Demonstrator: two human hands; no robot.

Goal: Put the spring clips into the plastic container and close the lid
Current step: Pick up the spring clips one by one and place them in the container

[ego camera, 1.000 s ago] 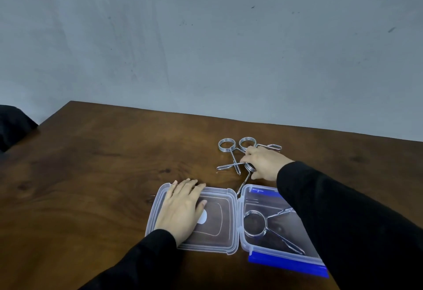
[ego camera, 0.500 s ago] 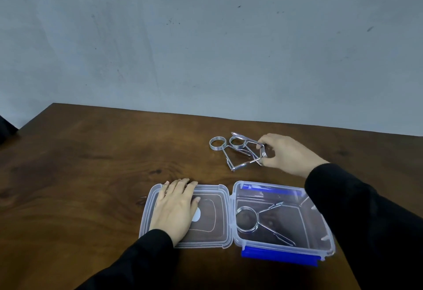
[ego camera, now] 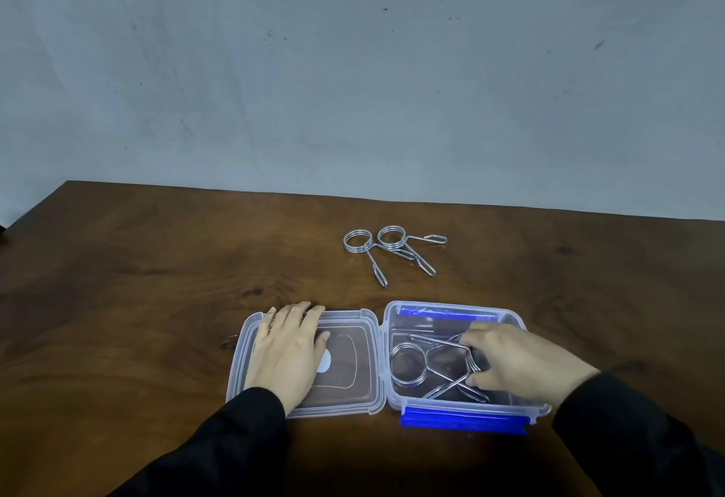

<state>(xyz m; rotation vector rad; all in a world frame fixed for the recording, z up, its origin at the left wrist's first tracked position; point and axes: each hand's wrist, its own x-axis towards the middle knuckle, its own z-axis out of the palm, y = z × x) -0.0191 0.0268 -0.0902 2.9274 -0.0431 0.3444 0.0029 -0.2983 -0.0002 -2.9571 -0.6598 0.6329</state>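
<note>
A clear plastic container [ego camera: 510,320] with blue latches stands open near the table's front edge. Its lid [ego camera: 365,359] lies flat to the left, with my left hand [ego camera: 288,355] pressed palm-down on it. Inside the container lies one spring clip [ego camera: 408,365], its coil to the left. My right hand [ego camera: 518,363] reaches into the container with its fingers closed on a second spring clip [ego camera: 465,341] that crosses the first. Two more spring clips [ego camera: 392,245] lie overlapping on the table beyond the container.
The brown wooden table [ego camera: 157,300] meets a grey wall at its far edge. Its left corner shows at the far left, beside a dark object at the frame's edge.
My right hand took one clip from the group on the table and carried it back and down into the container. My left hand stayed on the lid.
</note>
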